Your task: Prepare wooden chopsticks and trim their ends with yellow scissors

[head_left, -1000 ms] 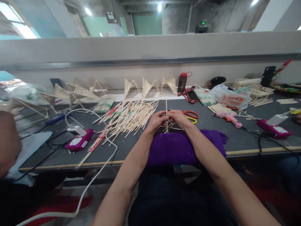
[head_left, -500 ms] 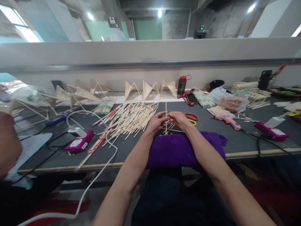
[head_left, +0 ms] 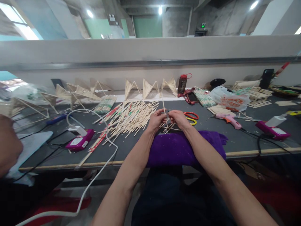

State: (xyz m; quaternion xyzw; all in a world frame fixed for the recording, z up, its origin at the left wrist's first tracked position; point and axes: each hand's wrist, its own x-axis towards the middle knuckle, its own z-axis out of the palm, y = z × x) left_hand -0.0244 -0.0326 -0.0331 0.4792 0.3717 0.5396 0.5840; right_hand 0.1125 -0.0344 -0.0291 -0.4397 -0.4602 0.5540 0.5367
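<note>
My left hand [head_left: 157, 121] is closed in a pinch around a thin wooden stick [head_left: 163, 104], which stands nearly upright and leans a little left at its top. Close against it, my right hand [head_left: 177, 118] is also closed, its fingertips at the same stick. Its exact contact is partly hidden by the fingers. Under the hands lie a few joined or crossed sticks [head_left: 172, 129] on the dark table. A folded purple cloth [head_left: 174, 150] rests at the table edge beneath my wrists. Scissors with red and yellow handles [head_left: 192, 116] lie just beyond my right hand.
A heap of loose sticks [head_left: 134, 119] lies to the left. Several fan-shaped stick models [head_left: 150, 88] stand along the back. A pink glue gun [head_left: 229, 121] and a purple power box [head_left: 272, 130] are at right. A white cable [head_left: 112, 157] loops at left, near another person's arm [head_left: 9, 144].
The stick's upper end has tipped to the left from upright. Both hands stay close together in nearly the same place.
</note>
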